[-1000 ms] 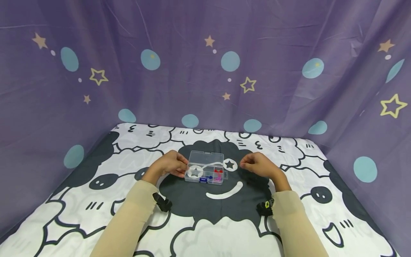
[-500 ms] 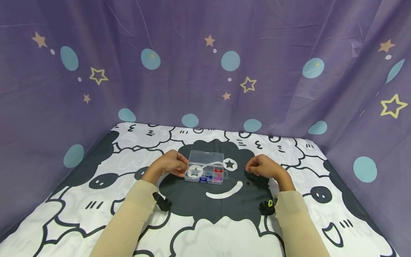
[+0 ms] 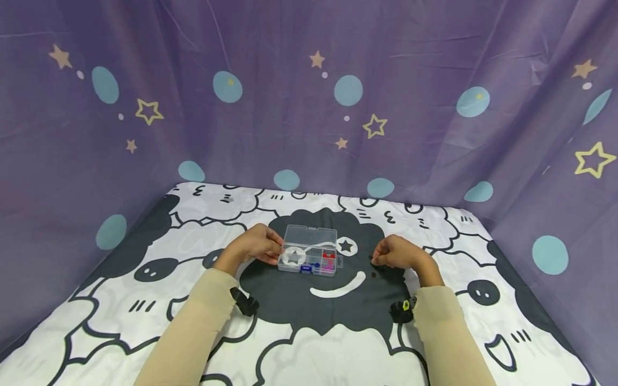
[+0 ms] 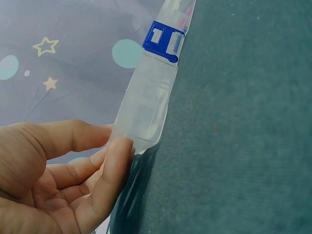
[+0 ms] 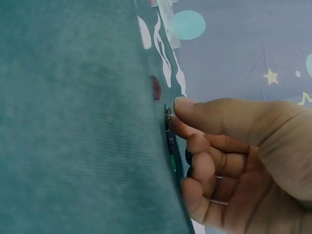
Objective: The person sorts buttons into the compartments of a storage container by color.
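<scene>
In the middle of the cloth a clear plastic compartment box (image 3: 309, 260) stands with its see-through lid (image 3: 310, 235) raised. Small red pieces (image 3: 329, 256), pink pieces (image 3: 329, 265) and blue pieces (image 3: 316, 265) lie in separate compartments. My left hand (image 3: 256, 246) holds the box's left end, thumb and fingers on its clear wall. A blue latch (image 4: 164, 41) is on the front. To the right, my right hand (image 3: 397, 252) is low over the dark print, pinching a small dark piece (image 5: 168, 118) with a shiny bit at its fingertips; its kind is unclear.
Another small dark red-brown piece (image 5: 155, 88) lies on the cloth near the right fingertips, and more dark bits lie under that hand. The tablecloth (image 3: 328, 305) has a printed cartoon sheep pattern. Behind it hangs a purple curtain (image 3: 289, 134).
My right hand has moved away from the box, rightward and down to the dark pieces on the cloth, uncovering one of them. My left hand stays on the box.
</scene>
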Demonstrator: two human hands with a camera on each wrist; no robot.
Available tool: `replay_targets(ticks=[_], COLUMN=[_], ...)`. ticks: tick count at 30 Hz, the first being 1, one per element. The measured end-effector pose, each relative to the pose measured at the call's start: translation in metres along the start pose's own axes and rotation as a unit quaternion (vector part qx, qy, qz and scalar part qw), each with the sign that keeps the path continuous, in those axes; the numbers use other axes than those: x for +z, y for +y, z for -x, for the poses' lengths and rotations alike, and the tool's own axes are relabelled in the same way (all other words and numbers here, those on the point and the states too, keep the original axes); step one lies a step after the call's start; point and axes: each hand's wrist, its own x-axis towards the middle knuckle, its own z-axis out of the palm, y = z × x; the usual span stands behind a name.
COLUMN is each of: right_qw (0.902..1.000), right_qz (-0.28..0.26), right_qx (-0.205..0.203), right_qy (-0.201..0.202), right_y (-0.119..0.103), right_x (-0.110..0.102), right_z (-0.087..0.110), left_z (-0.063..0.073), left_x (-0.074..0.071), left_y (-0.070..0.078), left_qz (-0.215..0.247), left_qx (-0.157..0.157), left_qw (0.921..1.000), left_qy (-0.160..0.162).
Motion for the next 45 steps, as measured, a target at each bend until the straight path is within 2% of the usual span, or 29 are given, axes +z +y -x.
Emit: replay_targets(ticks=[8,16,32,45], right_qw=[0.9992,0.9984,0.9989,0.9976], right_qz=[0.033,0.053,0.038,0.018], right_qx=[0.001,-0.003,-0.020,-0.060], right_qy=[0.024,0.018,0.016,0.030], right_y=[0.0004,-0.0040,-0.0011,0.0005], right_x=[0.0039,0.0045,0.0039,0.0017], right_z=[-0.0025,-0.0024,-0.0013,-0.0047], left_z=[-0.0001,-0.0012,-0.0013,0.0008], left_x=[0.0007,-0.0003,0.0010,0.0000], left_y=[0.0015,0.0002,-0.0009,0.0006], left_qz=[-0.003,-0.005,0.000,0.001], left_qx=[-0.003,0.002,0.001,0.003], left_qw=[1.0000,1.0000,1.0000,1.0000], left_qy=[0.000,-0.002,-0.002,-0.005])
